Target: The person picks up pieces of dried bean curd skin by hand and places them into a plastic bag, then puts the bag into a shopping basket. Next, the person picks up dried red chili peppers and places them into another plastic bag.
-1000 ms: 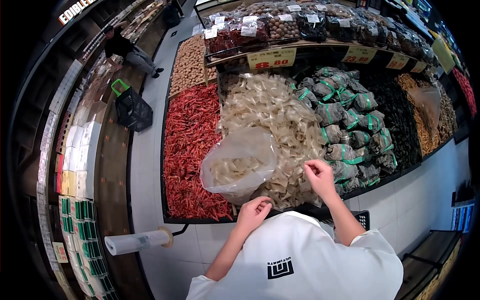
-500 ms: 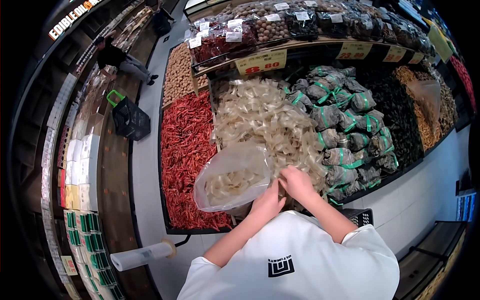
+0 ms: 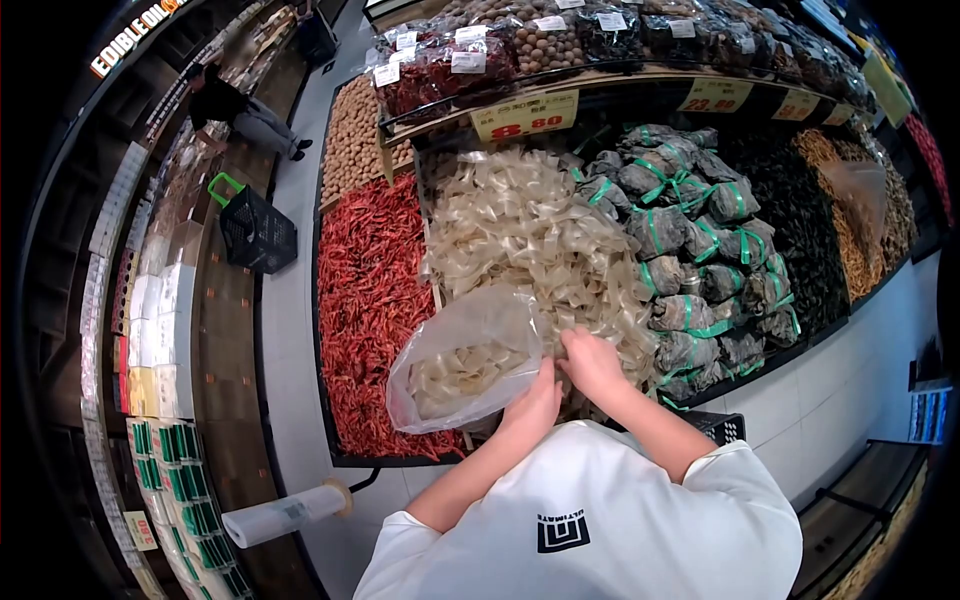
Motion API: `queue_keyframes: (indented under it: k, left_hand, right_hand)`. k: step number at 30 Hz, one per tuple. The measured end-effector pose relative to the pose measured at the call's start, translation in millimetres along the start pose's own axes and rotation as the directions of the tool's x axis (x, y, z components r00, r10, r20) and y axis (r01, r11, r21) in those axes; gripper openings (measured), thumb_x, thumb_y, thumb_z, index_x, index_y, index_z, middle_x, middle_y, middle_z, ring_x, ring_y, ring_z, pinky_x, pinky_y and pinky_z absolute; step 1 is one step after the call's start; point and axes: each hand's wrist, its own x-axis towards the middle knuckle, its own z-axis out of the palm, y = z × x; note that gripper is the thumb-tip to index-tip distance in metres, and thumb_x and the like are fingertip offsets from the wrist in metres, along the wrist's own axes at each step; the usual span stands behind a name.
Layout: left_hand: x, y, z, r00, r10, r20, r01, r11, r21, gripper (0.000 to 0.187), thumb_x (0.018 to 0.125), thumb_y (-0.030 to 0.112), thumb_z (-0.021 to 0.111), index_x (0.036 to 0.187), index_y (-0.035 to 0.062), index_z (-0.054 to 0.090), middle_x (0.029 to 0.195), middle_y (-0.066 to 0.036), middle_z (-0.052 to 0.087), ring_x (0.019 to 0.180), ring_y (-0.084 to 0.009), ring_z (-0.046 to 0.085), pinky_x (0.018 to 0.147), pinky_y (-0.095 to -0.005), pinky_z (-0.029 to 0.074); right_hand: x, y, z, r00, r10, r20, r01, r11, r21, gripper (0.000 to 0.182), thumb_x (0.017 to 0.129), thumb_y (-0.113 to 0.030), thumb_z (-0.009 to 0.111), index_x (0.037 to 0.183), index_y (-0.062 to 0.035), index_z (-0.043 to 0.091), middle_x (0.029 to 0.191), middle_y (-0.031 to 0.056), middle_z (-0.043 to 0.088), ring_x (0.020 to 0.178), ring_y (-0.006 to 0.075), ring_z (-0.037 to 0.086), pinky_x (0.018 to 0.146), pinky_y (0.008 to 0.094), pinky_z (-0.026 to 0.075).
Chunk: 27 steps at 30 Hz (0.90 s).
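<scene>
My left hand (image 3: 536, 405) is closed on the right edge of a clear plastic bag (image 3: 412, 375). The bag's wide mouth faces up, and pale translucent dried pieces (image 3: 465, 372) lie inside it. Close beside it, my right hand (image 3: 590, 362) has its fingers bent together at the bag's edge, over the heap of the same pale pieces (image 3: 520, 220); what its fingertips hold, if anything, is too small to make out. The bag rests across the heap's front and the red dried chilies (image 3: 370, 290).
Grey bundles tied with green ribbon (image 3: 690, 240) lie right of the heap, then black dried goods (image 3: 790, 220). Price signs (image 3: 527, 116) line the rack behind. A roll of bags (image 3: 285, 512) juts out at the lower left. A black basket (image 3: 258, 232) and a person (image 3: 225, 108) are further left.
My hands have shifted slightly at the bag's edge, and the right one is a little higher and apart from the left. The person at the left has moved slightly left in view.
</scene>
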Motion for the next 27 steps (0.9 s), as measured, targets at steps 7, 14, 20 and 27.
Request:
queue_keyframes:
  k: [7,14,20,27]
  left_hand:
    - [-5.5,-3.6,2.0,0.999,-0.001,-0.052,-0.007,0.988,-0.152,0.013,0.1,0.012,0.061,0.104,0.0007,0.057,0.102,-0.025,0.067,0.099,-0.0481,0.065,0.084,-0.0548,0.054]
    - [-47.3,29.2,-29.3,0.92,0.306,-0.245,-0.293,0.952,0.09,0.013,0.096,0.014,0.07,0.1,0.0021,0.066,0.088,-0.02,0.071,0.082,-0.0393,0.071,0.072,-0.0473,0.057]
    - [-94.1,70.7,-110.6,0.738,0.344,-0.581,-0.391,0.919,0.049,0.014,0.09,0.005,0.079,0.102,0.0013,0.072,0.088,-0.015,0.074,0.072,-0.0274,0.073,0.064,-0.0358,0.057]
    - [-98.5,45.1,-152.5,0.7,0.225,-0.678,-0.192,0.973,0.126,0.015,0.09,0.003,0.079,0.103,-0.0018,0.072,0.087,-0.013,0.074,0.066,-0.019,0.07,0.06,-0.0305,0.054]
  right_hand:
    - [-1.1,3.6,4.3,0.999,0.029,-0.016,-0.028,0.999,0.022,0.031,0.08,-0.014,0.081,0.102,-0.0042,0.062,0.102,0.0189,0.067,0.091,0.0419,0.071,0.075,0.0505,0.058]
    - [-3.6,12.6,3.8,0.998,0.023,-0.051,-0.018,0.995,0.095,0.029,0.081,-0.013,0.08,0.103,-0.0043,0.064,0.102,0.0188,0.067,0.093,0.0422,0.07,0.079,0.0509,0.057]
    - [-7.8,13.8,1.9,0.994,0.04,-0.102,-0.022,0.985,0.171,0.018,0.083,-0.013,0.078,0.095,-0.0062,0.067,0.102,0.0157,0.067,0.091,0.0396,0.069,0.078,0.05,0.057]
    - [-22.2,12.9,-38.2,0.959,0.061,-0.278,-0.026,0.991,0.129,0.014,0.085,-0.012,0.078,0.091,-0.0065,0.067,0.098,0.0137,0.065,0.089,0.0392,0.068,0.077,0.0492,0.056]
